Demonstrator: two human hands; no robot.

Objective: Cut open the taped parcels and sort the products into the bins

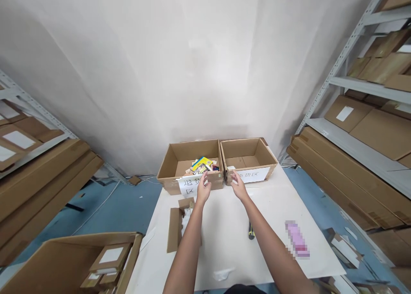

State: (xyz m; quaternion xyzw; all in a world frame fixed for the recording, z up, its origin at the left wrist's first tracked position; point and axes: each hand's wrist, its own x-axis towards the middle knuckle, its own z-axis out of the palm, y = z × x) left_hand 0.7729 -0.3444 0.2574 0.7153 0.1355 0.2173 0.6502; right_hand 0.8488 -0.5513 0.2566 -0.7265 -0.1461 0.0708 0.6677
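Both my arms reach forward over the white table (276,208). My left hand (203,188) is raised with fingers apart, just in front of the left cardboard box (167,165), which bears a paper label and holds several colourful packets (202,164). My right hand (239,185) is open too, its fingers loosely curved at the front left corner of the right cardboard box (269,157), whose inside looks bare. Neither hand holds anything.
A small opened carton (175,230) lies on the table by my left forearm. A dark tool (251,231) shows beside my right forearm, with a pink object (298,239) and a white scrap (224,273) nearer. Shelves of flat cartons (369,127) flank both sides.
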